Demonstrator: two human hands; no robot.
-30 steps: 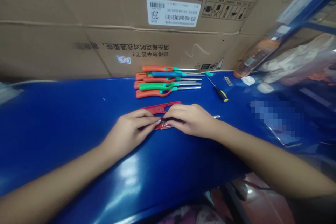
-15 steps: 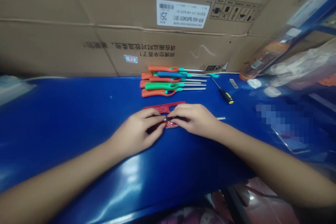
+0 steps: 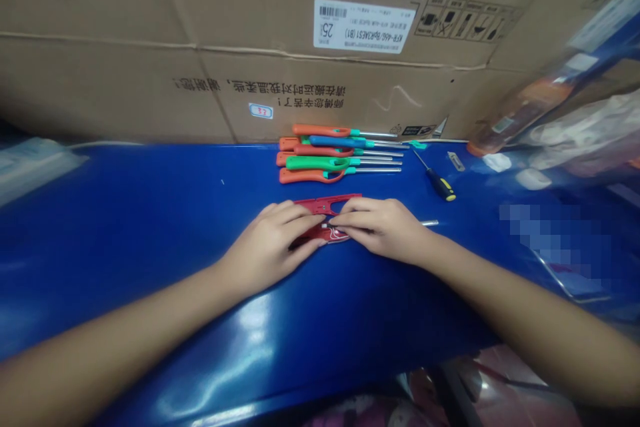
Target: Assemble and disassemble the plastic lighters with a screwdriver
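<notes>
A red lighter casing half [image 3: 336, 233] lies on the blue table, with a white wire curving inside it. My left hand [image 3: 270, 240] is closed around its left end, thumb at the near edge and fingers over the top. From the other side, my right hand [image 3: 387, 225] is closed over the casing, its fingertips at a small dark part inside. Past that hand a thin metal tube [image 3: 430, 223] sticks out to the right. A second red casing half [image 3: 325, 205] rests just behind, close to the fingers. My palms hide much of the grip.
Behind are several long-nosed lighters [image 3: 313, 163] in orange, green and blue. To their right lie a black and yellow screwdriver [image 3: 440, 185] and a small blade [image 3: 456, 161]. A large cardboard box [image 3: 150, 100] stands at the back, a bottle [image 3: 520, 113] at the right.
The view has shifted slightly left, so everything sits further right. My left fingers have moved a little over the casing, exposing more of its inside; both hands stay at it.
</notes>
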